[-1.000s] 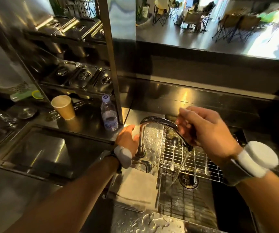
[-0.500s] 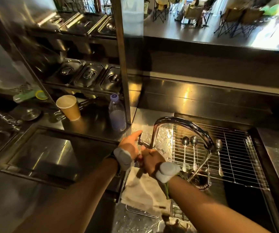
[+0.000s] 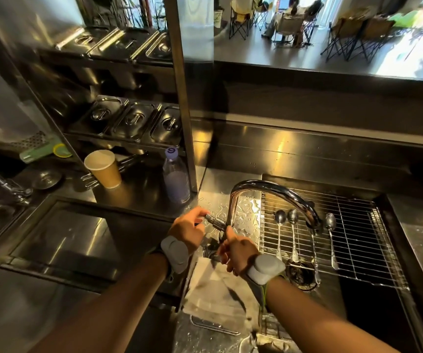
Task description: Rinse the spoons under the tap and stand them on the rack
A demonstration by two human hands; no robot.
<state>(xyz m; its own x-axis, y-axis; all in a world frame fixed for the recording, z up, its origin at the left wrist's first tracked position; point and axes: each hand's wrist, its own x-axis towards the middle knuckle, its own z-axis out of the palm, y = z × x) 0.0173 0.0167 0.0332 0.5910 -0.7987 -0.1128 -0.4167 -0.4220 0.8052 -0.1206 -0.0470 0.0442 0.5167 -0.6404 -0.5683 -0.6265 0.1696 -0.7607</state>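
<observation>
Near edge of sink: folded white cloth (image 3: 213,299) draped over the rim; right hand (image 3: 238,253) just above it, fingers curled at the tap base, whether gripping cannot be told; left hand (image 3: 188,229) pinched narrow on the tap lever (image 3: 214,220); tap (image 3: 276,197) arches over the wire rack (image 3: 358,238); four spoons (image 3: 293,233) lie flat on the rack's left half, bowls toward the far edge. Judgement: rinsing looks finished; no water stream seen; standing upright not done.
</observation>
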